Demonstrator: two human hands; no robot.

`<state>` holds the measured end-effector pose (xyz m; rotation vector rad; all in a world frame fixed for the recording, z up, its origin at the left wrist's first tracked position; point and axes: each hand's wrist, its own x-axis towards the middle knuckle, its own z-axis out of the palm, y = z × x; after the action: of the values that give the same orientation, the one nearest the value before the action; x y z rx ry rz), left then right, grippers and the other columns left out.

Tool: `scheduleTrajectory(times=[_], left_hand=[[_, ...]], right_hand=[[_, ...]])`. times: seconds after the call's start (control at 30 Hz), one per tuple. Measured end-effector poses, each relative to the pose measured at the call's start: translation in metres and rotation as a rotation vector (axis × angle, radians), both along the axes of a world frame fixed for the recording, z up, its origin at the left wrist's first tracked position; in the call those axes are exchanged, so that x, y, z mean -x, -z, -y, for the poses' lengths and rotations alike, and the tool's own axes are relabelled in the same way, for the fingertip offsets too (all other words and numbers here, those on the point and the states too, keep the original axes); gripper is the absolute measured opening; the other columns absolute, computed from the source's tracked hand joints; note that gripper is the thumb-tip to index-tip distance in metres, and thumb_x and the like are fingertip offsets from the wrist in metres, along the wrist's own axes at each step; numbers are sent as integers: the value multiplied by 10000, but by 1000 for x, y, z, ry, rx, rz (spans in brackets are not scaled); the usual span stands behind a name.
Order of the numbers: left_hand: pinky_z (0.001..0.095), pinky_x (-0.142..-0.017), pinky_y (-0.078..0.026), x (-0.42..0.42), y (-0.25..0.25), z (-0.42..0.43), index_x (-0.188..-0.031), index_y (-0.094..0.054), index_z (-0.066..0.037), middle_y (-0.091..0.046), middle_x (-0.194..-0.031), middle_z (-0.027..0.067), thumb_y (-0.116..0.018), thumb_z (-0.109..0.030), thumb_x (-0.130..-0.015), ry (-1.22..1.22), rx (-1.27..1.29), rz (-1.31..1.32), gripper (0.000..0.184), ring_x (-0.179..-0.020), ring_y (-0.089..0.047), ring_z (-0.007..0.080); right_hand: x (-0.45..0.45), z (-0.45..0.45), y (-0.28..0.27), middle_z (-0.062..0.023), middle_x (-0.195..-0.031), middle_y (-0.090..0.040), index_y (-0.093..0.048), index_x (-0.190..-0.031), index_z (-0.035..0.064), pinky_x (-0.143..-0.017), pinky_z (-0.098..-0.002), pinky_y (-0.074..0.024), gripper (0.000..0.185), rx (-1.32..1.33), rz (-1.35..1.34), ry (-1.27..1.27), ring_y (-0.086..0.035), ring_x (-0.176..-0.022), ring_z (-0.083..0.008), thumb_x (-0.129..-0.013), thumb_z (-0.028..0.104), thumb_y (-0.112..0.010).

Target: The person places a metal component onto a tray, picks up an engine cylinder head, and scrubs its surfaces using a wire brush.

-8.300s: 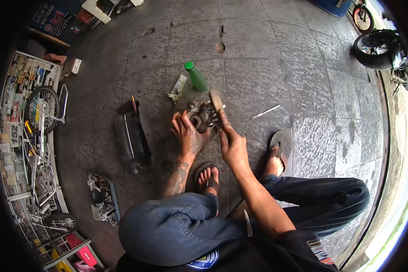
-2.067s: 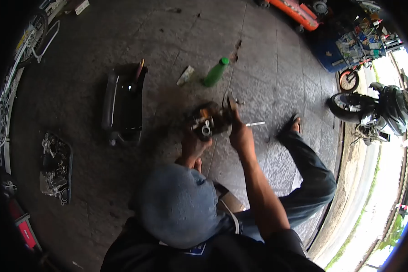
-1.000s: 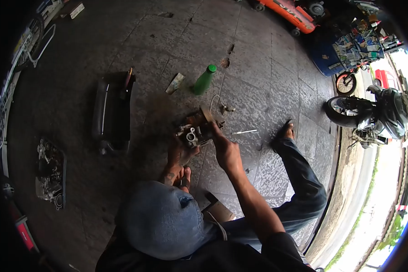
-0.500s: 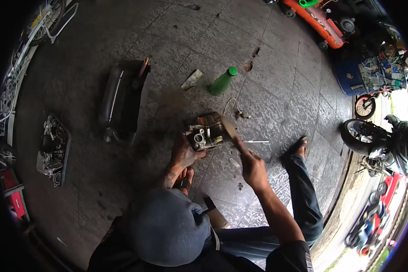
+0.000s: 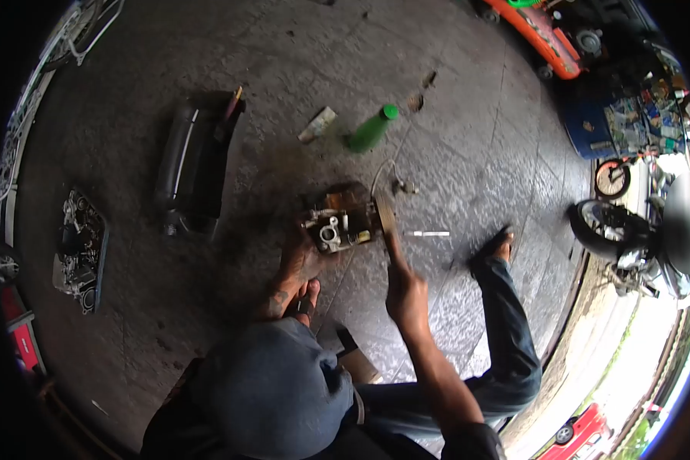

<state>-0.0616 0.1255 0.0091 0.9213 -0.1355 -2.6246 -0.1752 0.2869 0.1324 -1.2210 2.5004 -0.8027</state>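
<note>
On the dark floor in front of me is a metal carburetor [image 5: 331, 232] with a round opening and a brownish block on its far side. My left hand [image 5: 300, 259] is closed on its near left side, the fingers partly hidden beneath it. In my right hand [image 5: 408, 300] I grip the handle of a flat brush [image 5: 386, 216]. Its pale brown head lies against the right side of the carburetor. A thin hose with a small fitting [image 5: 408, 187] lies just beyond the brush, and a white stick-like piece [image 5: 431, 233] lies to the right.
A green bottle [image 5: 371, 132] stands beyond the carburetor beside a crumpled packet [image 5: 317, 126]. At left are a black open container [image 5: 178, 165] and a tray of engine parts [image 5: 80, 257]. My foot [image 5: 504, 244] rests at right; a motorcycle [image 5: 625, 238] stands farther out.
My right hand and the brush have swung left and nearer to me, and the brush is now more upright. My left hand still holds the carburetor. The whole view has shifted slightly.
</note>
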Motion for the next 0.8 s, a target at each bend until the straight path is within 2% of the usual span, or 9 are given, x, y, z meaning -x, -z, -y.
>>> scheduleTrajectory(times=[0.07, 0.2, 0.33, 0.37, 0.43, 0.47, 0.6, 0.67, 0.8], left_hand=[[400, -910, -492, -8, 41, -1, -1356, -300, -22, -517, -1316, 146, -850, -300, -648, 415, 1453, 562, 938, -1172, -540, 274], [371, -952, -465, -1, 62, 6, -1340, -306, -42, -516, -1297, 122, -843, -282, -672, 455, 1379, 599, 890, -1173, -524, 243], [327, -985, -417, 0, 100, -2, -1310, -297, 7, -504, -1237, 93, -845, -279, -658, 66, 592, 92, 899, -1143, -499, 207], [334, -997, -413, -3, 132, -4, -1311, -298, 3, -501, -1255, 87, -842, -294, -672, 119, 703, 128, 890, -1149, -498, 203], [346, -1022, -399, -1, 16, 11, -1345, -288, -6, -492, -1300, 94, -835, -329, -687, 467, 1402, 594, 914, -1165, -503, 212], [346, -1022, -399, 4, 34, 15, -1345, -288, -6, -492, -1300, 94, -835, -329, -687, 460, 1423, 587, 914, -1165, -503, 212], [375, -991, -454, 5, 40, 15, -1419, -232, 8, -460, -1352, 129, -768, -260, -782, 94, 356, -200, 875, -1218, -475, 198], [325, -936, -477, -1, 73, 11, -1382, -297, 20, -523, -1280, 103, -832, -334, -701, 324, 1722, 575, 936, -1165, -523, 226], [362, -959, -462, 2, 72, 9, -1395, -280, 15, -525, -1284, 112, -863, -278, -637, 167, 1388, 272, 1000, -1163, -550, 246]], right_hand=[[22, 35, 2, -259, -959, -671, -365, -1479, 90, -614, -436, -544, 679, -169, 7, 3, -669, -674, -368, -830, -70, -481], [20, 32, -11, -273, -927, -667, -373, -1476, 88, -592, -435, -528, 665, -177, -11, 29, -663, -652, -368, -839, -71, -482], [-1, 10, -4, -266, -778, -644, -405, -1458, 116, -560, -457, -500, 604, -50, 14, 15, -636, -630, -406, -877, -37, -470], [10, 25, 1, -256, -779, -648, -400, -1458, 102, -573, -450, -510, 600, -58, 31, 51, -635, -644, -413, -879, -37, -472], [18, 39, 2, -264, -817, -650, -377, -1468, 84, -627, -449, -521, 615, -14, 87, 89, -633, -694, -435, -877, -58, -471], [12, 38, 2, -264, -817, -650, -377, -1468, 84, -627, -449, -521, 615, 5, 77, 94, -633, -694, -435, -877, -58, -471], [-31, 10, 8, -307, -924, -617, -388, -1465, 110, -663, -493, -493, 641, 278, 44, 58, -638, -807, -450, -862, -88, -473], [-28, 28, -1, -293, -1141, -552, -409, -1452, 125, -701, -434, -513, 554, 54, 275, 211, -562, -992, -452, -918, -8, -465], [-17, 61, 2, -330, -955, -575, -370, -1470, 120, -667, -462, -491, 615, 106, 260, 255, -586, -878, -468, -883, -48, -441]])
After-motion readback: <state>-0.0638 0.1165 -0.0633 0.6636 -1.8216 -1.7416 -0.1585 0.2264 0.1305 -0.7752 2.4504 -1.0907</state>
